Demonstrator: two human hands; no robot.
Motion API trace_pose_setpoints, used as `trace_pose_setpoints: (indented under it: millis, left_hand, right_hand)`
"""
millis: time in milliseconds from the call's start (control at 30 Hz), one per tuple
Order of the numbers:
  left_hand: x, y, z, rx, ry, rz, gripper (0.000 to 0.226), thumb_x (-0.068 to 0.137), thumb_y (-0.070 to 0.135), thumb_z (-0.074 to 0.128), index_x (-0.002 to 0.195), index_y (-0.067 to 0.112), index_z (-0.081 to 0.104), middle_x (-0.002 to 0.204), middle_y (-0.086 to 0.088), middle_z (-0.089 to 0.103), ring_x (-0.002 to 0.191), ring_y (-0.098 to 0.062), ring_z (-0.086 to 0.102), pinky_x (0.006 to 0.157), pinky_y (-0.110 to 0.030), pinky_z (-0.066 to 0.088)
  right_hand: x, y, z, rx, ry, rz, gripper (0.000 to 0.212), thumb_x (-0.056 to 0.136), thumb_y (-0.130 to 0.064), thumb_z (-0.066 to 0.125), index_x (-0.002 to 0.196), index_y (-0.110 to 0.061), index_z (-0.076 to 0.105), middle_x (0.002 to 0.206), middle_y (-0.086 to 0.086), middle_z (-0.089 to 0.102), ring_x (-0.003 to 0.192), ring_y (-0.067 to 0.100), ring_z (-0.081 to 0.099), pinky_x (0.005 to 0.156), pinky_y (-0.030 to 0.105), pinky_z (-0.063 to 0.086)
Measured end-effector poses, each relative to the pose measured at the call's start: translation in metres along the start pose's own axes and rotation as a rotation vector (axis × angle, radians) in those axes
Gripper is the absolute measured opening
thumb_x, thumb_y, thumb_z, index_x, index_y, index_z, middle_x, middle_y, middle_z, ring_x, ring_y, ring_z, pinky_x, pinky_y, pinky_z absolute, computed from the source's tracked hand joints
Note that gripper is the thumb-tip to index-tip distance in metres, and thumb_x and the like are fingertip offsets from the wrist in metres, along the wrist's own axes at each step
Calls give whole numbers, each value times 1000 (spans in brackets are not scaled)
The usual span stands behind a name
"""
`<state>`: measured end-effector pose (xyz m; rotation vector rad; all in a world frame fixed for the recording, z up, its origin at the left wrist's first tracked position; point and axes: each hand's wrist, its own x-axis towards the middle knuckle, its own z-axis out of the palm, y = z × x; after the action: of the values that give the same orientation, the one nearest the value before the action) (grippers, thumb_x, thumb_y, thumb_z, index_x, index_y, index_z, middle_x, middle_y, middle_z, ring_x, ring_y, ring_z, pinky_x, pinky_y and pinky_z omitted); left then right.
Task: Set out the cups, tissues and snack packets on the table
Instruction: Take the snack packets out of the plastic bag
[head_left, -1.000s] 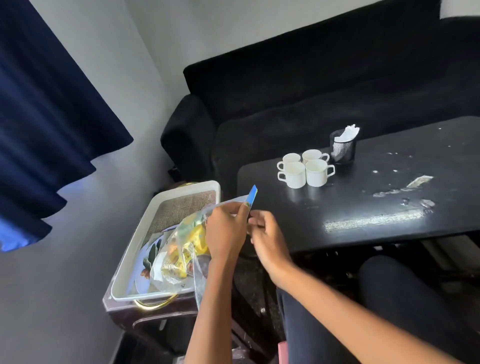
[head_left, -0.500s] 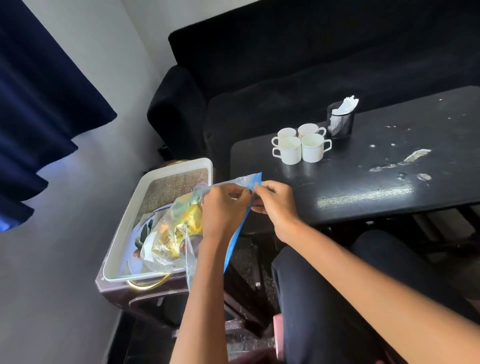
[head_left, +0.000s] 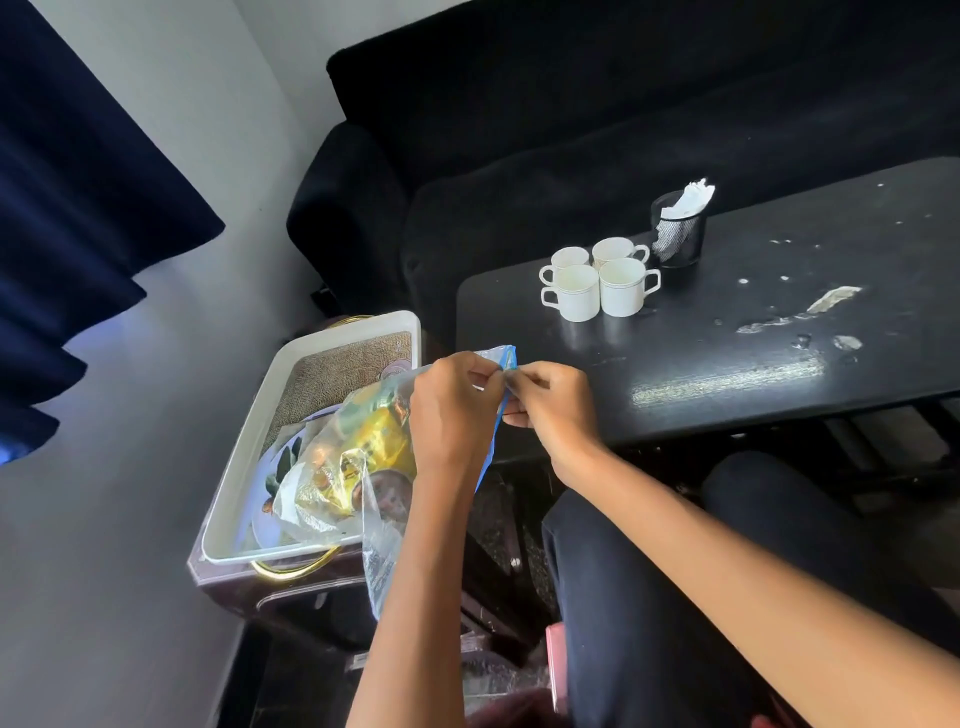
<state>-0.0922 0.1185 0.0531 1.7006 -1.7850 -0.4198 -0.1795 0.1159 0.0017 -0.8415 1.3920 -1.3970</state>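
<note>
diagonally, clear bag (head_left: 363, 467), mouth up-right, both hands pinching

Probably a home living room: black sofa (head_left: 597, 119), low dark table (head_left: 779, 332), navy curtain (head_left: 78, 218).

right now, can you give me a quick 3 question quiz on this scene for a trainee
1. How many white cups stand on the black table?
2. True or false: the snack packets are already laid out on the table.
3. Multiple choice: what do the left hand and right hand grip? A) a cup B) the blue-edged mouth of the clear bag C) the white tray

Key:
1. Four, grouped beside the black mesh holder with the tissues.
2. False. The packets sit inside the bag, over the tray.
3. B
</note>
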Motion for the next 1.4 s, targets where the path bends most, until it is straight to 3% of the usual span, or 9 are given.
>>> trace_pose_setpoints:
  millis: [333, 600, 833, 967, 1133, 1267, 1400]
  left_hand:
    - [-1, 1, -3, -7, 80, -3, 4, 79, 13, 67, 77, 10, 69, 73, -2, 71, 66, -13, 64, 62, -25, 53]
    - [0, 3, -5, -6, 143, -21, 12, 76, 11, 67, 68, 17, 60, 57, 16, 53, 60, -9, 58, 57, -20, 45]
    - [1, 2, -5, -9, 217, -45, 10, 76, 11, 65, 70, 17, 59, 56, 14, 52, 58, -10, 56, 51, -14, 38]
    - [2, 4, -4, 17, 237, -53, 9, 76, 12, 64, 70, 18, 60, 56, 15, 51, 57, -8, 54, 50, -14, 36]
    - [1, -1, -4, -32, 196, -54, 6, 79, 16, 64, 75, 16, 68, 73, 5, 68, 70, -13, 64, 68, -28, 51]
    - [2, -3, -3, -103, 195, -55, 8, 81, 17, 64, 81, 16, 72, 71, 12, 64, 75, -10, 65, 72, -27, 50]
    - [2, -5, -8, -124, 176, -105, 9, 80, 19, 65, 84, 18, 73, 74, 11, 66, 78, -10, 66, 66, -21, 43]
  right_hand:
    - [1, -6, -4, -134, 19, -130, 28, 83, -9, 65, 60, -25, 63, 54, -4, 67, 52, 12, 66, 59, 33, 60]
    - [-1, -10, 0, -158, 94, -171, 27, 78, -5, 64, 56, -20, 58, 47, -7, 61, 42, 4, 58, 53, 29, 56]
    - [-2, -14, 5, -264, 154, -214, 13, 74, -7, 65, 63, -12, 61, 49, -9, 58, 45, 4, 54, 44, 10, 36]
    - [-6, -12, 6, -298, 180, -227, 8, 73, -10, 66, 66, -7, 62, 51, -8, 59, 51, 9, 57, 47, 15, 39]
    - [-6, -13, -1, -147, 52, -119, 7, 81, -13, 66, 74, -11, 66, 61, 1, 68, 51, 13, 64, 58, 30, 57]
    - [-13, -13, 0, -13, -115, 59, 11, 82, -19, 70, 87, -10, 65, 69, 6, 70, 55, 13, 66, 54, 25, 54]
    - [-24, -9, 1, 31, -181, 132, 4, 85, -10, 65, 81, -9, 66, 67, 6, 70, 52, 10, 66, 51, 20, 52]
